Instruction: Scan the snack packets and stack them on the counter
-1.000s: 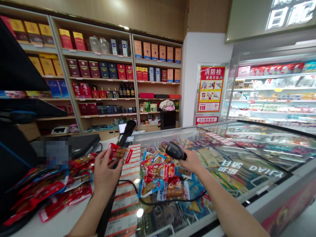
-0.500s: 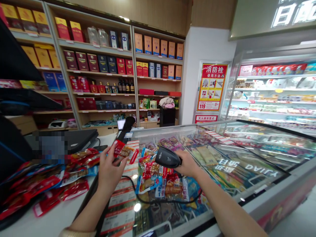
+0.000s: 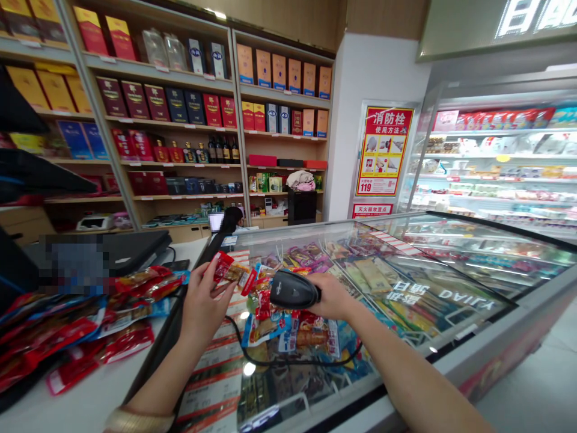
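Observation:
My left hand (image 3: pixel 205 300) pinches a small red snack packet (image 3: pixel 232 272) by its left end, above the left edge of the glass-topped freezer (image 3: pixel 297 385). In my right hand (image 3: pixel 331 296) is a black barcode scanner (image 3: pixel 293 290), its head pointing left toward the packet. The scanner's black cable (image 3: pixel 293 363) loops over the glass below. Under the scanner, several red and blue snack packets (image 3: pixel 311 337) lie on the freezer top. My right fingers are partly hidden behind the scanner handle.
A pile of red and blue packets (image 3: pixel 76 337) covers part of the white counter (image 3: pixel 106 394) at left, near a dark monitor. Shelves of boxes and bottles (image 3: pixel 174 108) stand behind. A person's dark-haired head (image 3: pixel 232 220) shows beyond the freezer. Lit refrigerated shelves (image 3: pixel 505 156) are at right.
The scanner in my right hand has moved left, closer to the packet in my left hand. The camera view has shifted slightly.

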Demonstrator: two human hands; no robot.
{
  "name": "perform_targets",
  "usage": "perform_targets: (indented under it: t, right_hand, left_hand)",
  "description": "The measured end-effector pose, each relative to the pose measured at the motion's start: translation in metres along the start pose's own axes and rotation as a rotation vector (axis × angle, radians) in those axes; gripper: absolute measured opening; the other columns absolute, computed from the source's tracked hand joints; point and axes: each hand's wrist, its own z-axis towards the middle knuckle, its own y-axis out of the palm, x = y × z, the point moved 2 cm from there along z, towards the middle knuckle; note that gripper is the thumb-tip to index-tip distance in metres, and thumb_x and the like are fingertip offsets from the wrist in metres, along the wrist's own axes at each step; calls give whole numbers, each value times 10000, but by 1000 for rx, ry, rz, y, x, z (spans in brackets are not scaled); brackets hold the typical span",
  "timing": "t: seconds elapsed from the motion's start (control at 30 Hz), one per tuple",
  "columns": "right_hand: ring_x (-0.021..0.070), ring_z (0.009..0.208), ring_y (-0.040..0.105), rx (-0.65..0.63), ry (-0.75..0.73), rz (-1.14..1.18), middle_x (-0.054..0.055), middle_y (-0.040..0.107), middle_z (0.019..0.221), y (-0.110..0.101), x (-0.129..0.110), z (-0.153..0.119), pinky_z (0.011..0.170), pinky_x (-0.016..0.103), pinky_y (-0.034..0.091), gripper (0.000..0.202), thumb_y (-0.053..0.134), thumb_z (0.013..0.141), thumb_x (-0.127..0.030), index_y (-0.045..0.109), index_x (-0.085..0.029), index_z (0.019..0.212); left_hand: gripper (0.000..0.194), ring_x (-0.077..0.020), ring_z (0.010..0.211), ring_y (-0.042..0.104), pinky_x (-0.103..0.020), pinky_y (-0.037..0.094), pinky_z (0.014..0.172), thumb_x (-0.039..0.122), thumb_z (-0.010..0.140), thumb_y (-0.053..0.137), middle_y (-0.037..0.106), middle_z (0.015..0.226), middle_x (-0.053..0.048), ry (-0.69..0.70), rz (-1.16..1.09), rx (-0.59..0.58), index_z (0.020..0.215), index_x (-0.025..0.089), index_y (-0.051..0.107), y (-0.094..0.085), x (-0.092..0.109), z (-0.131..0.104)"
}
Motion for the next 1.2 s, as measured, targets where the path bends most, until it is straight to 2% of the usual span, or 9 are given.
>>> perform_targets:
  t: [0.33,0.5,0.67,0.8,0.9,0.97,1.03,1.13,1.2]
  right_hand:
    - [191,772,652,2,-3,22,42,697,806,1,1,0,700,251,458,161,661,750,-347,638,-211,833]
    - [178,709,631,10,-6,9,35,677,756,2,1,0,666,248,444,180,662,752,-377,626,-208,802]
    - [184,767,656,28,7,35,41,713,840,0,2,0,697,246,458,187,670,726,-305,667,-205,884]
    - [189,763,656,143,137,-29,35,725,842,-11,18,-2,711,256,461,184,667,709,-260,686,-209,884]
    - [202,739,654,230,304,-151,47,732,834,-22,38,-6,678,262,455,209,679,706,-272,699,-205,904]
    - [220,772,663,276,395,-229,59,738,853,-27,48,-9,681,265,452,242,688,703,-276,706,-203,932]
    - [231,782,671,294,460,-278,65,742,866,-30,54,-11,678,269,450,273,678,715,-276,710,-207,977]
    - [237,787,680,285,489,-297,65,746,872,-30,56,-12,673,271,449,296,660,735,-279,709,-215,1020]
    - [240,811,685,266,484,-299,64,747,893,-29,55,-13,686,273,454,315,664,734,-276,703,-217,1041]
  left_hand:
    - [632,-223,1038,652,-317,620,818,223,775,709,484,1224,-101,15,-8,4,1381,255,532,-2,0,1]
    - [622,-238,1075,637,-312,613,835,213,759,715,488,1225,-105,13,-37,16,1360,244,554,-2,2,1]
    - [645,-216,1025,653,-316,609,842,200,733,731,487,1238,-96,-47,-71,20,1352,250,557,-2,1,0]
    - [646,-194,948,672,-316,612,822,205,716,740,494,1240,-96,-118,-96,36,1338,237,567,-1,3,0]
    - [656,-201,940,679,-324,604,828,249,714,739,509,1265,-114,-243,-141,26,1344,212,559,10,3,-2]
    - [655,-209,953,684,-338,585,867,279,730,718,506,1317,-135,-338,-190,-14,1355,193,545,24,1,-5]
    - [649,-223,1017,676,-358,552,929,300,771,665,480,1401,-148,-389,-267,-111,1391,195,505,42,1,-11]
    - [643,-265,1256,556,-414,453,1056,301,837,556,439,1492,-149,-307,-324,-365,1455,186,423,66,5,-23]
    - [630,-278,1383,419,-457,358,1128,297,856,511,431,1507,-158,-195,-242,-523,1464,159,414,74,8,-31]
